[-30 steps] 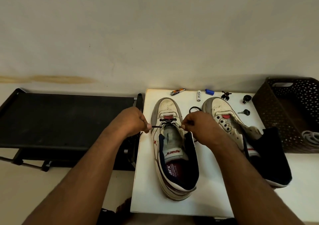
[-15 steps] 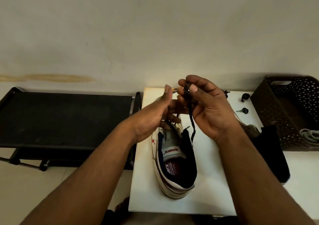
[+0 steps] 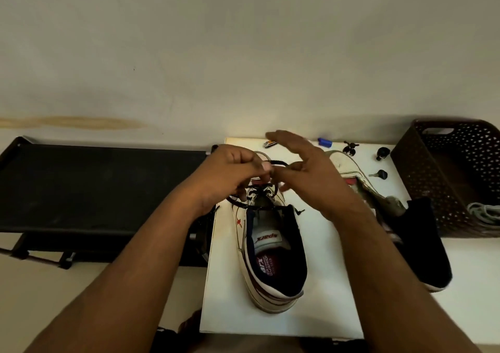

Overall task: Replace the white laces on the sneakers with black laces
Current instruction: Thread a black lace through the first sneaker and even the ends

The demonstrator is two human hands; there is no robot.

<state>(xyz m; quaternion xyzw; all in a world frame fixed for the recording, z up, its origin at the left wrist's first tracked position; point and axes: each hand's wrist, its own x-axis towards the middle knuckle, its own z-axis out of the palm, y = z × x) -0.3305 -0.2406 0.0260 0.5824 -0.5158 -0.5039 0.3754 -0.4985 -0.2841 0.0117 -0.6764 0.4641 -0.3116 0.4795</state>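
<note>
Sneaker [image 3: 273, 258] lengthwise, toe toward wall.

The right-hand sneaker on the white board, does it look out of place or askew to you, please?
Yes. The right sneaker lies tilted toward the basket, its heel hidden under a dark cloth, and it shows no lace. The left sneaker sits upright.

Both hands, left hand [image 3: 230, 174] and right hand [image 3: 305, 174], pinch the black lace [image 3: 278, 162] above the sneaker [image 3: 273, 258].
</note>
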